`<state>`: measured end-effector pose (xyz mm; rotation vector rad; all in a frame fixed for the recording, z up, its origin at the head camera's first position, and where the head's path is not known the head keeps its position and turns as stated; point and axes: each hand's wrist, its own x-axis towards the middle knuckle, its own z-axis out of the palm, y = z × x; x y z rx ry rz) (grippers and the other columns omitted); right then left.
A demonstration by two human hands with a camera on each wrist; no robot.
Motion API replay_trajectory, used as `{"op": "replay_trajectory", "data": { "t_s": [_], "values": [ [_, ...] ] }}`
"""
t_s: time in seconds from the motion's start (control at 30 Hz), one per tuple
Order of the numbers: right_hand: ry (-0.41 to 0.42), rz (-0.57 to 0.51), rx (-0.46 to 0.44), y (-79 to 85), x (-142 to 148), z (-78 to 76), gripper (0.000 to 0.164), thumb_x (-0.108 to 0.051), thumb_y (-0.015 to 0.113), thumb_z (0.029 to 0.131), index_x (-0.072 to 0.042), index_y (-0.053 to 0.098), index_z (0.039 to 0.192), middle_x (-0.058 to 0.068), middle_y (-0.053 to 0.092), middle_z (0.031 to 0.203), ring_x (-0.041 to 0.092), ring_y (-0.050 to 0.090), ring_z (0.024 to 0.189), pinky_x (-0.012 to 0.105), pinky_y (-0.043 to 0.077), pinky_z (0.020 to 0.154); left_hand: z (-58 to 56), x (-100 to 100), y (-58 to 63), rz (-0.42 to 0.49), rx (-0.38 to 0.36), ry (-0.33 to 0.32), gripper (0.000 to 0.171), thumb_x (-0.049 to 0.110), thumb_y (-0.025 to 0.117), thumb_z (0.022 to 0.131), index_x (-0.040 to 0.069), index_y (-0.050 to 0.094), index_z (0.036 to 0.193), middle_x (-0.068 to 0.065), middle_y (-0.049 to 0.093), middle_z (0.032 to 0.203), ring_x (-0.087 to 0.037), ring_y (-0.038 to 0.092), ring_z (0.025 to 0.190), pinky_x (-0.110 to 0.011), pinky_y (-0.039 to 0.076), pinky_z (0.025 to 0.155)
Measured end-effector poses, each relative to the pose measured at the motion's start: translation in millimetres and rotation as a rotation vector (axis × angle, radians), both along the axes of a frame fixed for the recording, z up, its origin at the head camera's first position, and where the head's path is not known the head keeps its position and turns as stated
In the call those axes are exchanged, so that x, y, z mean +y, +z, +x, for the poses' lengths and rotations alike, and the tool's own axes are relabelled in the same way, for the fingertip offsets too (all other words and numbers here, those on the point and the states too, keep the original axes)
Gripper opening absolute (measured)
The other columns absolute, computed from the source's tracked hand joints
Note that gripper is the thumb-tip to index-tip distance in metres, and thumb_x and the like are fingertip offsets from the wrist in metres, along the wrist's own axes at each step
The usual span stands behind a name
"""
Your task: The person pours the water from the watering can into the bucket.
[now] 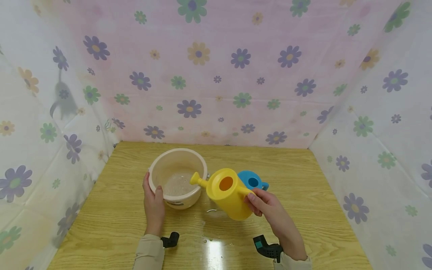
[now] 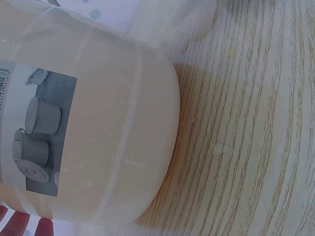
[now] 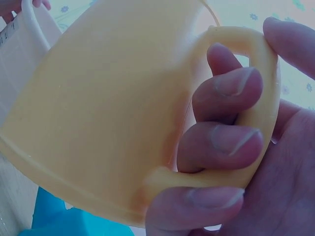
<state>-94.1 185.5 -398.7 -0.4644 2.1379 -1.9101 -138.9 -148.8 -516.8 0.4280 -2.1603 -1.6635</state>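
My right hand (image 1: 270, 206) grips the handle (image 3: 263, 98) of a yellow watering can (image 1: 233, 202), its fingers curled through the loop. The can tilts left, and its spout head (image 1: 194, 178) overlaps the right rim of a cream bucket (image 1: 178, 150) in the head view. Shallow water (image 1: 179, 183) shows on the bucket's bottom. At the bucket's near left, my left hand (image 1: 154, 204) holds the rim, thumb on the near side and fingers around the outside. A printed label (image 2: 44, 130) on the bucket wall shows in the left wrist view.
A blue watering can (image 1: 251, 179) stands behind the yellow one, partly hidden by it. Drops and small puddles (image 1: 211, 210) lie on the wooden table (image 1: 111, 210). Flower-patterned sheets (image 1: 219, 75) hang at the back and both sides.
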Motion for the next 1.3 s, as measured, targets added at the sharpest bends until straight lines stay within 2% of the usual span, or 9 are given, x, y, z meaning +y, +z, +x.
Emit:
{"op": "replay_trajectory", "data": {
  "t_s": [0.4,0.67,1.3],
  "values": [
    [0.0,0.009,-0.002,0.0,-0.3,0.8,0.024,-0.016,0.041,0.098,0.004,0.053,0.095,0.008,0.04,0.069,0.021,0.039,0.062,0.029,0.034,0.054,0.9,0.1,0.6,-0.01,0.005,-0.008,0.057,0.022,0.038,0.094,0.044,0.018,0.142,0.008,0.026,0.149,-0.023,0.035,0.131,-0.048,0.034,0.102],
    [-0.007,0.018,-0.009,-0.7,-0.5,1.2,0.024,-0.017,0.041,0.098,0.004,0.053,0.095,0.006,0.041,0.069,0.019,0.039,0.062,0.03,0.034,0.055,1.4,0.5,0.5,-0.01,0.002,-0.001,0.057,0.022,0.039,0.094,0.044,0.018,0.142,0.01,0.027,0.148,-0.021,0.035,0.131,-0.047,0.034,0.102],
    [-0.004,0.011,-0.015,-0.4,-0.5,1.8,0.025,-0.018,0.041,0.098,0.004,0.052,0.094,0.012,0.039,0.069,0.023,0.038,0.063,0.03,0.034,0.055,1.8,1.1,3.0,-0.005,-0.001,0.003,0.057,0.022,0.039,0.094,0.044,0.019,0.142,0.009,0.027,0.148,-0.021,0.034,0.131,-0.047,0.033,0.103]
  ]
}}
